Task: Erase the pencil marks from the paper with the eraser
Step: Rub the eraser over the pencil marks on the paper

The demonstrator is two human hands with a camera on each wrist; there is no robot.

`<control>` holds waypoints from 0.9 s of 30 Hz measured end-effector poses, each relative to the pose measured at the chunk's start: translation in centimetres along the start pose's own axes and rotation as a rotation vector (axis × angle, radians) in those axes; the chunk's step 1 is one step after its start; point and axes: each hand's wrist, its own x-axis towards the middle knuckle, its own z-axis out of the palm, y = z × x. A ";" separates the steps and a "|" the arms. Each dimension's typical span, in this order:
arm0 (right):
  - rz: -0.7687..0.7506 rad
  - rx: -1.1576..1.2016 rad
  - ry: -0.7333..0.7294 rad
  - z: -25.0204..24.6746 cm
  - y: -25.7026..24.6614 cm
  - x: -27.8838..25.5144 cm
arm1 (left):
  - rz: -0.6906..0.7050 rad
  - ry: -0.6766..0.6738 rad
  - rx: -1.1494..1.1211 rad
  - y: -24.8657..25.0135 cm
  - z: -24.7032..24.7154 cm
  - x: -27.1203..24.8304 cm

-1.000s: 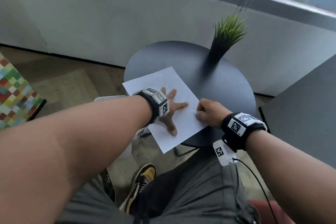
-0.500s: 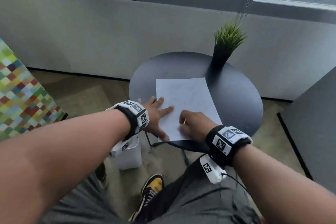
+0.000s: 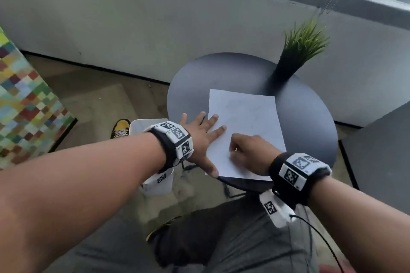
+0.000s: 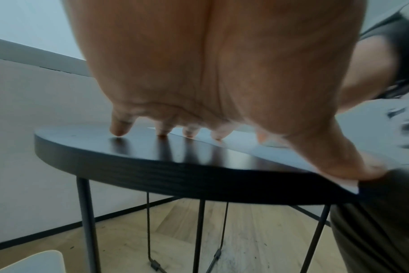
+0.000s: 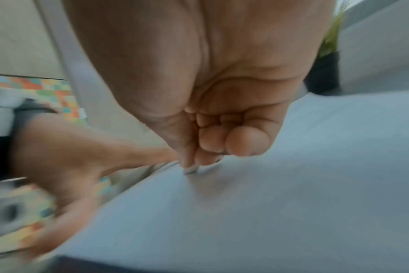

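A white sheet of paper (image 3: pixel 246 115) with faint pencil marks lies on a round dark table (image 3: pixel 310 126), its near edge at the table's rim. My left hand (image 3: pixel 206 135) lies flat with fingers spread, some fingertips on the paper's left edge and others on the table; the left wrist view shows the fingertips (image 4: pixel 190 133) pressing down. My right hand (image 3: pixel 237 146) is curled over the paper's near part. In the right wrist view its thumb and fingers pinch a small pale eraser (image 5: pixel 191 169) against the paper (image 5: pixel 292 184).
A potted grass plant (image 3: pixel 297 57) stands at the table's far right. A white bin (image 3: pixel 155 184) sits on the floor beside the table on the left, near a yellow shoe (image 3: pixel 121 128). A dark surface (image 3: pixel 381 153) lies to the right.
The paper has turned from lying askew over the rim to lying square on the table. My left hand slid to its left edge and my right hand moved onto its near part.
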 end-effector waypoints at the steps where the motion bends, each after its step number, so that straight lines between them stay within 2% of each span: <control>1: 0.080 0.013 0.039 -0.6 1.1 0.9 | 0.005 0.000 -0.008 0.0 0.0 0.0; 3: 0.215 0.032 0.098 -1.7 3.0 2.4 | 0.016 0.009 -0.041 0.0 -0.3 -0.3; 5: 0.272 0.109 0.098 -2.5 3.7 3.2 | 0.010 0.045 -0.091 -0.4 -0.9 -0.4; 9: 0.208 0.282 0.024 -3.6 2.9 3.9 | -0.072 0.107 -0.140 -1.7 -1.9 0.6; 13: 0.081 0.259 0.006 -3.9 1.3 5.6 | -0.061 0.039 -0.063 -2.1 -1.7 1.9; 18: 0.113 0.018 0.116 -3.5 0.8 7.6 | -0.023 -0.015 -0.029 -2.4 -1.9 2.0; 20: 0.017 0.011 0.066 -2.6 -0.3 6.6 | -0.020 -0.033 -0.028 -2.3 -2.0 1.9; 23: -0.275 -0.028 -0.134 -1.2 -2.1 4.5 | -0.013 -0.043 -0.037 -2.2 -2.1 2.0; 24: -0.264 -0.056 -0.122 -1.4 -1.9 4.8 | -0.012 -0.046 -0.034 -2.2 -2.1 2.0; 27: 0.030 -0.031 0.087 -2.6 0.4 7.2 | -0.016 -0.054 -0.023 -2.2 -2.1 2.1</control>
